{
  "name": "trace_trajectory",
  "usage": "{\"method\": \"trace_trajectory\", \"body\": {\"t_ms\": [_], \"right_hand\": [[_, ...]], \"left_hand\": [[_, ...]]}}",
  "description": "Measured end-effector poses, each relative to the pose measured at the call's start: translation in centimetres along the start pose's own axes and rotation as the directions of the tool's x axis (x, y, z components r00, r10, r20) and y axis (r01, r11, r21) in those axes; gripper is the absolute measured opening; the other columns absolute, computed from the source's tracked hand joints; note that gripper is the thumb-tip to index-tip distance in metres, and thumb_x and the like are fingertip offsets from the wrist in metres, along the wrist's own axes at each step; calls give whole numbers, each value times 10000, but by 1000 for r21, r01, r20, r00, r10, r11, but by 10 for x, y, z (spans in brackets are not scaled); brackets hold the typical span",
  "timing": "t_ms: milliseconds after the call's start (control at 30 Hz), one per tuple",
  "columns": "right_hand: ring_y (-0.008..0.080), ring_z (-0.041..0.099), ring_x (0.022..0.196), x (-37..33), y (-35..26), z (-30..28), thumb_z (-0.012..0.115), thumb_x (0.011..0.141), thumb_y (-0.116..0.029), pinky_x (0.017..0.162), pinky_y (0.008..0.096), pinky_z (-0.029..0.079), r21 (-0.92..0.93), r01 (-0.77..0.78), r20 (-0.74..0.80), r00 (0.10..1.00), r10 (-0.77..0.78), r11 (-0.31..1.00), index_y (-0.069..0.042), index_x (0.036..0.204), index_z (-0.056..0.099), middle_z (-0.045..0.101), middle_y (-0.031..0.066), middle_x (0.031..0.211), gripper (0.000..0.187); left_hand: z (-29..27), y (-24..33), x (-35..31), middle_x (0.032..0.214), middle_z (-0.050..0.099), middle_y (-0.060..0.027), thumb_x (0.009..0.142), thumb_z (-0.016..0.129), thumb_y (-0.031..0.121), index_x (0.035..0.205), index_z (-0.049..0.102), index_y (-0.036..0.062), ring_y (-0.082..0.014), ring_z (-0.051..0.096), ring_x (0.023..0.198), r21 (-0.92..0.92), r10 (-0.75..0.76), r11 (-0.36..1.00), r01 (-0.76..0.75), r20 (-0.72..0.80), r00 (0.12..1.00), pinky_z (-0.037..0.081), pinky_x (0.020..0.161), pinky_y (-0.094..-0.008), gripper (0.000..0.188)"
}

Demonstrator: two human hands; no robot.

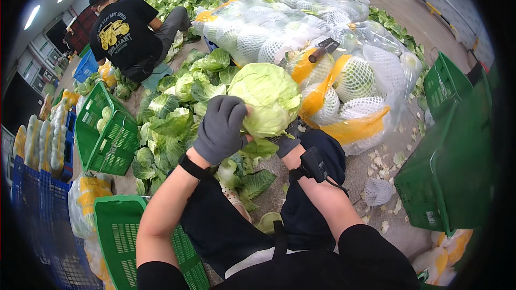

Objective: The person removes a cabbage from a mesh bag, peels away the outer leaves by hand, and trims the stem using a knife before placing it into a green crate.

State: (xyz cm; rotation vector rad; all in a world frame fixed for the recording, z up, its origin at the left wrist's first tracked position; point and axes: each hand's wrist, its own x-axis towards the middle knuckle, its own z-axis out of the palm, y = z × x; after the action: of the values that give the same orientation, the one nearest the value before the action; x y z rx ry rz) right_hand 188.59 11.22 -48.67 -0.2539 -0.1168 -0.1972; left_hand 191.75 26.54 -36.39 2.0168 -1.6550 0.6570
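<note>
A pale green cabbage (266, 96) is held up between my hands, above my knees. My left hand (220, 129), in a grey glove with a bare thumb tip, is closed at the cabbage's near left side, its fingers curled. From below on the right, my right hand (288, 144) supports the cabbage; most of its gloved fingers are hidden under it. A loose outer leaf (259, 148) hangs beneath the head between the two hands. Heaped cabbages with dark outer leaves (169, 123) lie just to the left, and cut leaves (255, 183) lie below.
Net-wrapped cabbages in clear bags (355, 83) with yellow bands are piled ahead, a dark-handled object (325, 47) on top. Green crates stand at left (105, 129), lower left (121, 225) and right (446, 166). A foam net (378, 191) lies on the floor. A person (126, 32) sits at far left.
</note>
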Motion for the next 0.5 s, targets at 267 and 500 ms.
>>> {"method": "trace_trajectory", "body": {"t_ms": [267,500], "right_hand": [[308,362,1287,-36,-6,-6,387,847,-647,1052,492,326,69,-31,33,999,29,997,-150,1413,306,354,104,1421,758],[308,363,1284,-38,-2,-3,407,843,-640,1052,492,327,48,-1,39,999,0,999,-147,1416,302,353,104,1421,764]], "left_hand": [[12,23,-34,692,540,-16,617,680,136,977,537,141,-219,563,631,3,105,994,-109,257,961,438,551,-353,387],[35,31,-59,692,550,-54,652,694,130,964,527,119,-253,577,622,-74,81,996,-57,392,917,460,550,-368,354]]}}
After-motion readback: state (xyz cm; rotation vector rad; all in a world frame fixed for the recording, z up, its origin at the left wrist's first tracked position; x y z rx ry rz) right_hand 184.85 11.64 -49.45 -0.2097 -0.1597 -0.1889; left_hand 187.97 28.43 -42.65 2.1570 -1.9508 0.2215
